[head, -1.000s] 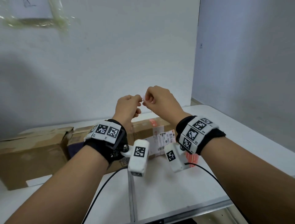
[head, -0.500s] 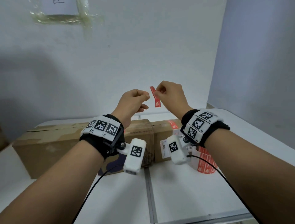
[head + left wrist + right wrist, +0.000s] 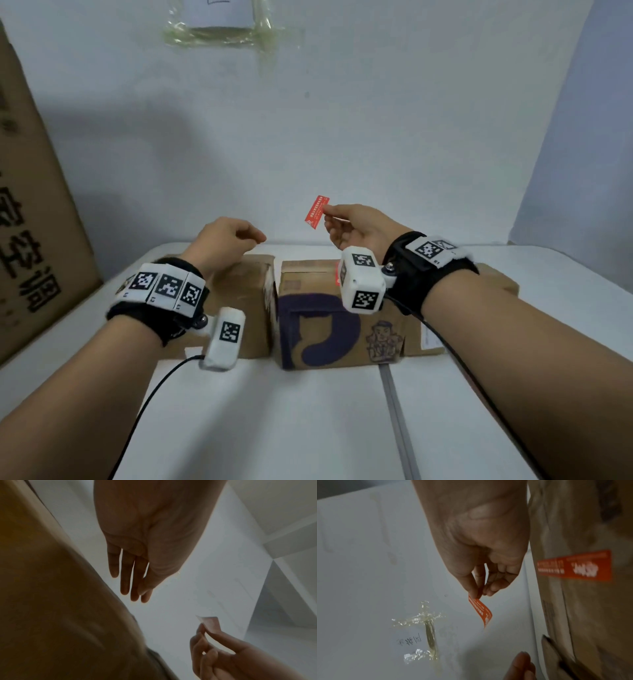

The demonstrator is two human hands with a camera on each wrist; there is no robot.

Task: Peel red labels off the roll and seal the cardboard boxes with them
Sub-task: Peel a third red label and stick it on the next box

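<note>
My right hand (image 3: 326,211) pinches one end of a peeled red label (image 3: 317,212) in the air above the boxes; the right wrist view shows the label (image 3: 481,609) curling below thumb and forefinger. My left hand (image 3: 257,237) hovers over the left cardboard box (image 3: 239,294), its fingers (image 3: 125,582) straight and holding nothing. The middle cardboard box (image 3: 318,329) has purple print, and a red label (image 3: 575,566) is stuck across its top. A third box (image 3: 496,279) lies behind my right forearm. The label roll is out of view.
The boxes stand in a row on a white table (image 3: 291,418) with a grey seam (image 3: 397,428). A tall printed carton (image 3: 34,212) stands at the far left. A taped paper note (image 3: 219,20) hangs on the white wall behind.
The hands have come apart: the right keeps the peeled label, the left has let go and dropped left over the box. My view swung left, and the roll left the frame.
</note>
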